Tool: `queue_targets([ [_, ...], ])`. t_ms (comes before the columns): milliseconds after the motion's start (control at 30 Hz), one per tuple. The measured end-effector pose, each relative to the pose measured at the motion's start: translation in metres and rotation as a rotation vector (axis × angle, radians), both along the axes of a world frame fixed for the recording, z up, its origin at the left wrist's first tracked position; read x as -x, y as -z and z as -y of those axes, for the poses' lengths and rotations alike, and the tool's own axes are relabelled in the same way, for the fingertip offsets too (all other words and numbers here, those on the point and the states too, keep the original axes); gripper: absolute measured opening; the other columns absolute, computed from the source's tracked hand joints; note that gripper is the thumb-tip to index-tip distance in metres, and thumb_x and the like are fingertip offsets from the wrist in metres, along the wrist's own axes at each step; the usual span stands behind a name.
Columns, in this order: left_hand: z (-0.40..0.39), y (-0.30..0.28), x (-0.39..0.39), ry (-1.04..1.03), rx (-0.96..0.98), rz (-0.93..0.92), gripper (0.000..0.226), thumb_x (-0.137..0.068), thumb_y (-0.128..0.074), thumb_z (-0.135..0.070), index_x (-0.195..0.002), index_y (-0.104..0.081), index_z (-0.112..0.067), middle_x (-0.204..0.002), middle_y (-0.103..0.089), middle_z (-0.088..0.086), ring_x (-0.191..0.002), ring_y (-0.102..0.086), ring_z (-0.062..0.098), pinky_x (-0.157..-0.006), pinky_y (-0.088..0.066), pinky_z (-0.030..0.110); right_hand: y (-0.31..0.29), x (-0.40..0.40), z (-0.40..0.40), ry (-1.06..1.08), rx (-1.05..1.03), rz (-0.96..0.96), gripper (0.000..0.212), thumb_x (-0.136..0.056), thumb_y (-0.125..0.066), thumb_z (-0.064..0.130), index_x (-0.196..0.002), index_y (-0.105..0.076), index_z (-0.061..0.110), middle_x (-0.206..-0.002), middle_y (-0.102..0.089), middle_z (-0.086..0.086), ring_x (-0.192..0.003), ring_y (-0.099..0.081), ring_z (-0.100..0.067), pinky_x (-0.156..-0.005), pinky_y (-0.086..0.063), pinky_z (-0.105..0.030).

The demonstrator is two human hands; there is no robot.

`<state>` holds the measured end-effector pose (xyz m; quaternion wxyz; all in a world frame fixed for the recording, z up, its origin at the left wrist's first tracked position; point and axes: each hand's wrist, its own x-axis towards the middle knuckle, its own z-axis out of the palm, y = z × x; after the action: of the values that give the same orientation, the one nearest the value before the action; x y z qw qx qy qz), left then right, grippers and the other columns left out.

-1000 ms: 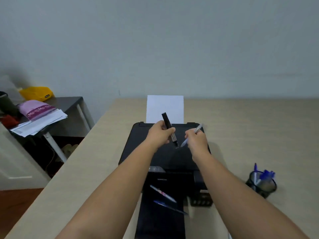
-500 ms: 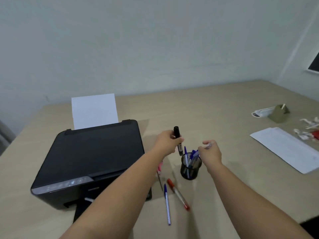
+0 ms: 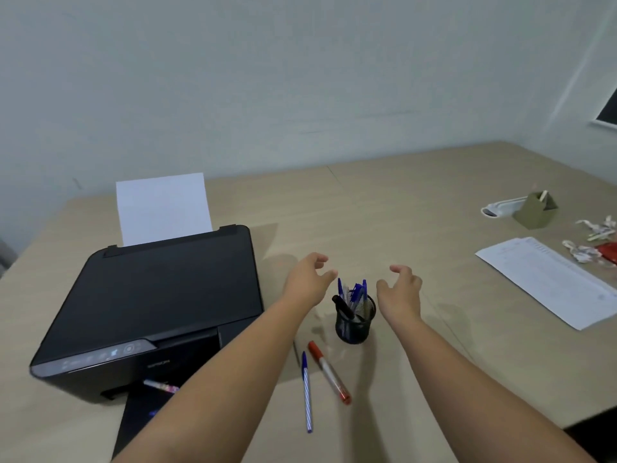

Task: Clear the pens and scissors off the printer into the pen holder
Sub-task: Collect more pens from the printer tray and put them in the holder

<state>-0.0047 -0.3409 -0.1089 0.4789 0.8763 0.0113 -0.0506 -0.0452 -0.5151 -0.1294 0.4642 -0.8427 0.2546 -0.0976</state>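
A black mesh pen holder (image 3: pixel 354 324) stands on the table right of the black printer (image 3: pixel 157 302). It holds several blue pens and a black marker (image 3: pixel 343 307) leaning left. My left hand (image 3: pixel 309 279) hovers just left of the holder and my right hand (image 3: pixel 400 289) just right of it; both are empty with fingers apart. A pen with a patterned barrel (image 3: pixel 160 385) lies on the printer's output tray, partly hidden by my left forearm. A blue-capped pen (image 3: pixel 307 392) and a red marker (image 3: pixel 329 372) lie on the table in front of the holder.
A white sheet (image 3: pixel 163 208) stands in the printer's rear feed. At the right of the table (image 3: pixel 384 208) lie a printed paper (image 3: pixel 547 280), crumpled scraps (image 3: pixel 591 242), an olive box (image 3: pixel 534 210) and a white object (image 3: pixel 500 208).
Both hands have let go: the black marker and the clear pen now stand in the holder. My fingers have spread open and drawn apart to either side of it.
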Motion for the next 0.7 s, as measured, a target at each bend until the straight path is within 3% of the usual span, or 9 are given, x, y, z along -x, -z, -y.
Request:
queue_targets([
  [100,-0.028,-0.015,0.009,-0.057,0.032,0.061,0.029,-0.09,-0.064,-0.032,-0.118,-0.062,-0.025,-0.104,-0.065,-0.01,-0.095,-0.064,0.01,-0.074,-0.052,0.026,-0.013,-0.003,-0.024,-0.104,0.03,0.176,0.024,-0.086,-0.05,0.014,-0.107,-0.057,0.024,-0.124,-0.049,-0.004,-0.078,-0.054,-0.02,-0.075,-0.043,-0.031],
  [200,-0.07,-0.027,0.029,-0.105,0.042,0.063,0.019,-0.09,-0.062,-0.022,-0.109,-0.066,-0.021,-0.084,-0.068,-0.006,-0.074,-0.066,0.005,-0.062,-0.053,0.021,-0.022,-0.002,-0.064,-0.288,-0.009,0.225,0.026,-0.083,-0.049,0.011,-0.078,-0.061,0.034,-0.087,-0.064,0.005,-0.061,-0.053,-0.013,-0.061,-0.045,-0.029],
  [300,-0.115,-0.029,0.055,-0.1,0.05,-0.046,0.013,-0.089,-0.066,-0.018,-0.102,-0.069,-0.018,-0.086,-0.074,0.004,-0.067,-0.069,0.007,-0.061,-0.06,0.023,-0.024,0.004,-0.108,-0.516,-0.021,0.215,0.031,-0.083,-0.051,0.011,-0.066,-0.06,0.035,-0.068,-0.065,0.008,-0.054,-0.057,-0.011,-0.052,-0.047,-0.026],
  [400,-0.169,-0.021,0.087,-0.137,0.01,-0.192,0.006,-0.087,-0.071,-0.018,-0.093,-0.073,-0.019,-0.085,-0.075,0.003,-0.069,-0.071,0.008,-0.057,-0.057,0.017,-0.015,0.016,-0.155,-0.754,0.012,0.186,0.026,-0.08,-0.052,0.015,-0.066,-0.059,0.035,-0.055,-0.059,0.011,-0.053,-0.056,-0.006,-0.056,-0.046,-0.03],
  [533,-0.236,0.001,0.129,-0.142,-0.155,-0.358,0.009,-0.08,-0.072,-0.016,-0.073,-0.076,-0.018,-0.065,-0.071,-0.001,-0.055,-0.064,0.009,-0.06,-0.059,0.024,-0.001,0.036,-0.21,-0.998,0.109,0.174,0.017,-0.078,-0.052,0.017,-0.071,-0.063,0.027,-0.053,-0.054,0.009,-0.05,-0.049,-0.004,-0.053,-0.042,-0.025],
  [600,-0.262,0.015,0.147,-0.145,-0.315,-0.421,0.009,-0.076,-0.071,-0.015,-0.071,-0.077,-0.02,-0.071,-0.073,0.001,-0.055,-0.062,0.01,-0.057,-0.056,0.022,0.007,0.051,-0.241,-1.143,0.222,0.167,0.018,-0.079,-0.047,0.017,-0.073,-0.063,0.022,-0.066,-0.06,0.006,-0.062,-0.055,-0.011,-0.059,-0.048,-0.029],
  [700,-0.277,0.038,0.163,-0.064,-0.621,-0.399,0.019,-0.074,-0.072,-0.016,-0.092,-0.079,-0.016,-0.094,-0.076,0.003,-0.081,-0.065,0.018,-0.067,-0.044,0.022,0.021,0.066,-0.273,-1.264,0.419,0.163,0.02,-0.082,-0.045,0.018,-0.08,-0.065,0.02,-0.085,-0.062,0.001,-0.078,-0.06,-0.025,-0.064,-0.048,-0.031],
])
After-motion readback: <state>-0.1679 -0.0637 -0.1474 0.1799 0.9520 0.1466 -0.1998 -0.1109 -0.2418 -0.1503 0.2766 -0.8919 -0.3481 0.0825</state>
